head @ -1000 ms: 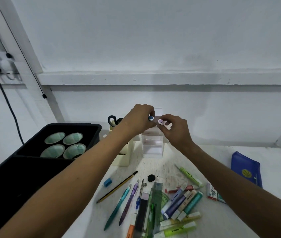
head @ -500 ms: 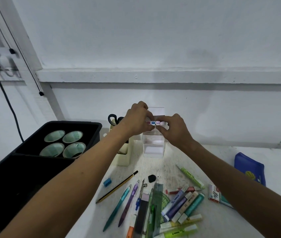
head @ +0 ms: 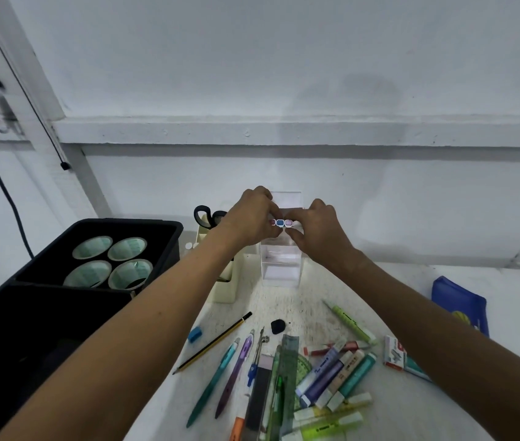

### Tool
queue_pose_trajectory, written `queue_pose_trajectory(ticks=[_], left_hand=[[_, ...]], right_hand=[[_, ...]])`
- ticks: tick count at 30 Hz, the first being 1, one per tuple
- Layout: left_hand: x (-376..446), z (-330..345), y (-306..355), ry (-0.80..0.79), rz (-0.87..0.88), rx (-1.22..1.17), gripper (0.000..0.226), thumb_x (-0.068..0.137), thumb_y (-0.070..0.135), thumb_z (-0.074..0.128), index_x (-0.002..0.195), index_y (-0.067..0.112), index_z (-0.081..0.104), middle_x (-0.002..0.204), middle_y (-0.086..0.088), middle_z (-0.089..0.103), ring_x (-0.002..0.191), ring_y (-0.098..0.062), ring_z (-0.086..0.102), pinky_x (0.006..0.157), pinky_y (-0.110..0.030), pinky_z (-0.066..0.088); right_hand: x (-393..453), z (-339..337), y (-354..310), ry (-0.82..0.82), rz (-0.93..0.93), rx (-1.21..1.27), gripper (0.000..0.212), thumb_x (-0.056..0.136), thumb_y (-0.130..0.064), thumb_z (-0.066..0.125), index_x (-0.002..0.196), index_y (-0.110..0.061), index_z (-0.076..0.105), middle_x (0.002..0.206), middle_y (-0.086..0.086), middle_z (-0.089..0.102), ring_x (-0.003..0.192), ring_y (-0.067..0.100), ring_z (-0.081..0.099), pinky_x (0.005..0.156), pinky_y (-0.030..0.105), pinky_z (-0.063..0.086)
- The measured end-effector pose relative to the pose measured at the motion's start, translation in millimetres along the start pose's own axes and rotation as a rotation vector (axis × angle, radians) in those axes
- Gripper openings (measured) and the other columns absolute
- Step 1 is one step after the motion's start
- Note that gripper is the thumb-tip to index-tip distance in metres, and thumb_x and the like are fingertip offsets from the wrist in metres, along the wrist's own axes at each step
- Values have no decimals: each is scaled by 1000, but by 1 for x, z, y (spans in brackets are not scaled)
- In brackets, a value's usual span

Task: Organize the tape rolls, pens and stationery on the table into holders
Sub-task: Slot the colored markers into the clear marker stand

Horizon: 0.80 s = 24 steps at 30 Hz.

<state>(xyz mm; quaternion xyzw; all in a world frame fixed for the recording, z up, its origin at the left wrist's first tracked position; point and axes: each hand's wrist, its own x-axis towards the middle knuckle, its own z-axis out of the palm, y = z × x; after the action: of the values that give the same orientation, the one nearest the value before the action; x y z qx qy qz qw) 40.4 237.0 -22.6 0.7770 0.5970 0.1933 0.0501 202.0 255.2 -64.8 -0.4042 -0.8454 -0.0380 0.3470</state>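
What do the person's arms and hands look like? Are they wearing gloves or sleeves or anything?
No gloves and no sleeves show. Both forearms are bare all the way to the bottom edge of the picture. The left hand and right hand are bare too, with no watch, bracelet or ring that I can see. The fingernails are too small to tell anything about.

three small markers [head: 280,222], their caps red, blue and pink, sit side by side pinched between both hands above a clear holder [head: 280,262]. four tape rolls [head: 113,262] stand in a black bin [head: 169,237]. pens and highlighters [head: 332,374] lie scattered on the bench [head: 316,300].
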Motion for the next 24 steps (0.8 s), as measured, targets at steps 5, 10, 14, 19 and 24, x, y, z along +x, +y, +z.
queue_pose_trajectory(ticks=[5, 10, 14, 19, 24], left_hand=[[0, 6, -1, 13, 8, 25, 23, 79, 26, 71, 100, 17, 77, 120, -13, 56, 112, -28, 50, 89, -33, 44], [-10, 1, 8, -67, -37, 107, 46, 77, 29, 72, 122, 21, 65, 137, -13, 44, 128, -30, 40, 98, -42, 43], [-49, -2, 14, 50, -37, 58, 59, 81, 26, 69, 137, 21, 51, 148, -14, 32, 136, -32, 30, 106, -40, 32], [-113, 7, 5, -73, -158, 24, 52, 83, 28, 69, 132, 21, 53, 132, -10, 45, 116, -26, 49, 92, -31, 40], [-178, 22, -4, -360, -281, 23, 35, 82, 38, 72, 112, 22, 62, 110, 1, 60, 88, -13, 53, 74, -24, 42]], right_hand=[[-2, 3, 0, 20, 4, -15, 21, 86, -20, 56, 101, -27, 69, 63, 2, 65, 65, 29, 50, 64, 31, 25], [-11, -2, -6, -15, 59, 76, 35, 80, -11, 62, 114, -16, 64, 92, 7, 72, 77, 27, 56, 71, 35, 41], [-36, -19, -28, 161, 60, 218, 38, 76, -2, 64, 114, -9, 63, 107, 2, 70, 73, 2, 46, 76, 17, 37], [-81, -29, -52, -73, 228, 313, 29, 80, -16, 70, 108, -11, 69, 108, 2, 70, 67, 12, 60, 75, 17, 47], [-125, -26, -66, -619, 165, 353, 17, 80, -17, 69, 96, -23, 73, 94, -10, 73, 69, 2, 64, 74, 17, 52]])
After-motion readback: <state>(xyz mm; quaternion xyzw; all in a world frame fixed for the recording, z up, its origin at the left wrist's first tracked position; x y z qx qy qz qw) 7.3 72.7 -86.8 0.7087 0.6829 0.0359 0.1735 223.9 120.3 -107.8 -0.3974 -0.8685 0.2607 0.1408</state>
